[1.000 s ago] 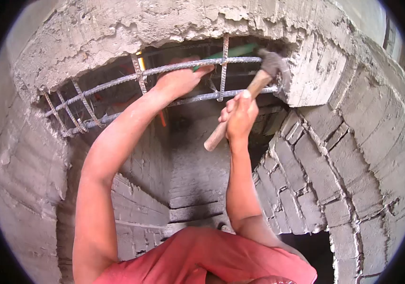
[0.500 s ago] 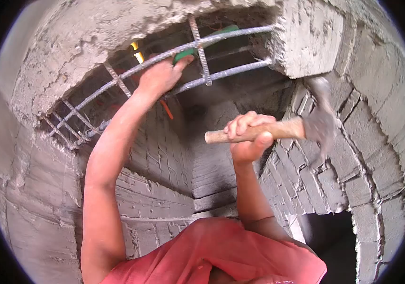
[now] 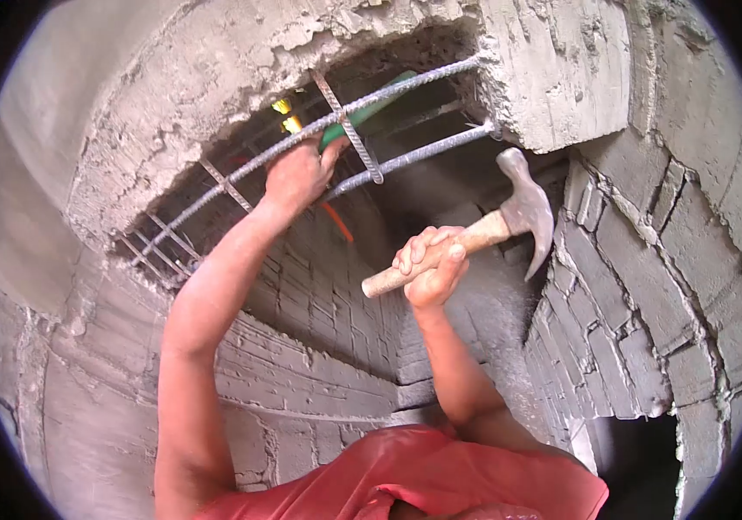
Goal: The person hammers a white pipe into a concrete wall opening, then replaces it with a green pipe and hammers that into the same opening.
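My right hand (image 3: 432, 267) is wrapped round the wooden handle of a claw hammer (image 3: 530, 208). The hammer's metal head points up and right, under the rough concrete edge. Up among the steel rebar (image 3: 271, 156), my left hand (image 3: 297, 176) is closed at the near end of a long green strip-like piece (image 3: 380, 108). That green piece runs up and right behind the bars; my fingers' far side is hidden. Just above the left hand is a small yellow object (image 3: 291, 124). An orange strip (image 3: 337, 223) hangs below the hand.
Broken concrete (image 3: 215, 104) with jagged edges borders the opening with the bars. A rough block wall (image 3: 640, 286) with mortar ridges stands on the right, and another wall (image 3: 310, 347) lies below the opening. At the lower right is a dark doorway (image 3: 640, 459).
The hammer has moved left and down in the view, its head now tilted higher and no longer blurred. My left hand stays at the green piece while the whole view has shifted.
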The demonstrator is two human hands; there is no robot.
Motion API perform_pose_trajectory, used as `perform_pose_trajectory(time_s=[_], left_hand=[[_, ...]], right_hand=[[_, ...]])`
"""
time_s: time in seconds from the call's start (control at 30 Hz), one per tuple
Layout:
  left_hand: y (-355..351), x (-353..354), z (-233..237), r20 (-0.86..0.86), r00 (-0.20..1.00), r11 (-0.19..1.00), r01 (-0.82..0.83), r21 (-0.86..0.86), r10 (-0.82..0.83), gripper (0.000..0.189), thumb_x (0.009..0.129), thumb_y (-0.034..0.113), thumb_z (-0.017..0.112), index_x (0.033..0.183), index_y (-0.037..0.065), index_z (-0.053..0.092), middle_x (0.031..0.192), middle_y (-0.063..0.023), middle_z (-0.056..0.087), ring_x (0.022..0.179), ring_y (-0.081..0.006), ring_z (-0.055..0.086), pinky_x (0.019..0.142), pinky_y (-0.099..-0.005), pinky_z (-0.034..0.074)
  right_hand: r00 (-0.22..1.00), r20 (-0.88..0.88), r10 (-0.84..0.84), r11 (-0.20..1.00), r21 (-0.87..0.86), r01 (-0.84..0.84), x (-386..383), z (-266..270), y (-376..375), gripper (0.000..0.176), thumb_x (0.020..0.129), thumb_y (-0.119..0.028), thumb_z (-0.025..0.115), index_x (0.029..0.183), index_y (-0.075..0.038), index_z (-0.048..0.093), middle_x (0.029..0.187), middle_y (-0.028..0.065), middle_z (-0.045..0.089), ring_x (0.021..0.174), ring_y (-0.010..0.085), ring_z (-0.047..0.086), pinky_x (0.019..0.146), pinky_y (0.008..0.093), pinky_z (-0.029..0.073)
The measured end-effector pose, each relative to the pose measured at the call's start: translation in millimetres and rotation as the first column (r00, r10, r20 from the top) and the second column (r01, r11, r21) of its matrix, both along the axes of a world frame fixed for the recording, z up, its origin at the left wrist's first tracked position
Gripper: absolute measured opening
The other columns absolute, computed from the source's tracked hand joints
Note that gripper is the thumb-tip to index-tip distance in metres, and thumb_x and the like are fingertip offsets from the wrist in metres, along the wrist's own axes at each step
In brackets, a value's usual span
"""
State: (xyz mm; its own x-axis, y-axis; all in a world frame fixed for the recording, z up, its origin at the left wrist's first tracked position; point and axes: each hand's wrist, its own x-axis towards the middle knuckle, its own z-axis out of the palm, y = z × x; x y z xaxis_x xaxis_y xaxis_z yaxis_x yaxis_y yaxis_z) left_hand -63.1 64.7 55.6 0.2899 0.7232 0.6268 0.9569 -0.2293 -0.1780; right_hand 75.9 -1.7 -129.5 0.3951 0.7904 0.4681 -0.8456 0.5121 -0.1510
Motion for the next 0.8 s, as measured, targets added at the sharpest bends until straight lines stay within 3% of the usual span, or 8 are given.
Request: perform_pose_trajectory(time_s=[0.13,0.27,0.33,0.43,0.57,0.67,0.73,0.8], left_hand=[[-1,5,7,0.03,1.0,0.998,-0.003,-0.06,0.004,0.053,0.098,0.052,0.049,0.116,0.004,0.063,0.099,-0.0269,0.068,0.094,-0.0453,0.065,0.08,-0.0534,0.052],[-3,9,9,0.003,0.99,0.977,-0.136,-0.166,0.139,0.054,0.098,0.052,0.049,0.116,0.003,0.063,0.094,-0.0284,0.068,0.09,-0.0463,0.066,0.077,-0.054,0.053],[-6,12,10,0.028,0.993,0.989,-0.108,-0.102,0.111,0.053,0.098,0.052,0.05,0.115,0.003,0.063,0.093,-0.0289,0.067,0.088,-0.0467,0.066,0.076,-0.0542,0.053],[-5,13,9,0.028,0.998,0.996,-0.048,-0.07,0.05,0.053,0.098,0.051,0.051,0.116,0.003,0.063,0.096,-0.0285,0.068,0.09,-0.0465,0.066,0.076,-0.0546,0.053],[-9,15,9,0.029,0.999,0.996,-0.043,-0.075,0.046,0.05,0.098,0.048,0.052,0.118,0.004,0.062,0.099,-0.0267,0.068,0.092,-0.0462,0.065,0.078,-0.054,0.053],[-9,12,9,0.043,0.999,0.998,-0.009,-0.065,0.012,0.047,0.098,0.049,0.051,0.12,0.009,0.062,0.106,-0.0242,0.067,0.097,-0.0453,0.065,0.081,-0.0551,0.052],[-9,12,11,0.039,0.999,0.993,-0.033,-0.117,0.038,0.046,0.098,0.049,0.051,0.12,0.009,0.062,0.108,-0.0238,0.067,0.099,-0.0452,0.065,0.082,-0.0547,0.052],[-8,11,12,0.045,0.997,0.988,-0.056,-0.144,0.063,0.047,0.098,0.049,0.051,0.119,0.008,0.062,0.108,-0.0249,0.067,0.1,-0.0453,0.064,0.083,-0.0549,0.052]], right_hand=[[0.938,-0.334,-0.088,0.985,0.108,0.131,-19,47,5,0.05,0.094,-0.067,0.047,0.097,-0.017,0.042,0.068,0.0036,0.046,0.047,0.0178,0.048,0.048,0.0368,0.049],[0.881,-0.472,0.034,0.995,0.101,0.015,-49,84,13,0.052,0.093,-0.065,0.05,0.099,-0.014,0.041,0.067,0.0046,0.045,0.047,0.0191,0.048,0.046,0.0362,0.047],[0.911,-0.399,0.103,0.994,0.021,-0.103,-62,96,16,0.048,0.097,-0.059,0.046,0.093,-0.011,0.042,0.064,0.0044,0.045,0.046,0.0172,0.047,0.043,0.0333,0.045],[0.966,-0.116,0.233,0.957,-0.148,-0.249,-52,111,26,0.046,0.102,-0.052,0.038,0.084,-0.01,0.041,0.06,0.0043,0.045,0.041,0.0128,0.044,0.04,0.0307,0.044],[0.92,-0.357,0.162,0.965,-0.137,-0.224,-44,109,8,0.045,0.101,-0.055,0.04,0.089,-0.011,0.041,0.062,0.0051,0.045,0.041,0.0151,0.044,0.039,0.0319,0.044],[0.827,-0.547,-0.127,0.989,-0.132,0.064,-37,103,1,0.056,0.093,-0.074,0.038,0.093,-0.018,0.042,0.063,0.0023,0.044,0.043,0.0174,0.044,0.04,0.0331,0.044],[0.778,-0.615,-0.126,0.99,-0.122,0.065,-31,105,1,0.056,0.09,-0.077,0.038,0.094,-0.021,0.041,0.063,0.0013,0.044,0.044,0.018,0.045,0.041,0.0348,0.044],[0.817,-0.547,0.183,0.959,-0.082,-0.27,-32,114,-3,0.047,0.098,-0.065,0.035,0.092,-0.019,0.041,0.064,0.0011,0.045,0.044,0.0164,0.044,0.042,0.0363,0.045]])
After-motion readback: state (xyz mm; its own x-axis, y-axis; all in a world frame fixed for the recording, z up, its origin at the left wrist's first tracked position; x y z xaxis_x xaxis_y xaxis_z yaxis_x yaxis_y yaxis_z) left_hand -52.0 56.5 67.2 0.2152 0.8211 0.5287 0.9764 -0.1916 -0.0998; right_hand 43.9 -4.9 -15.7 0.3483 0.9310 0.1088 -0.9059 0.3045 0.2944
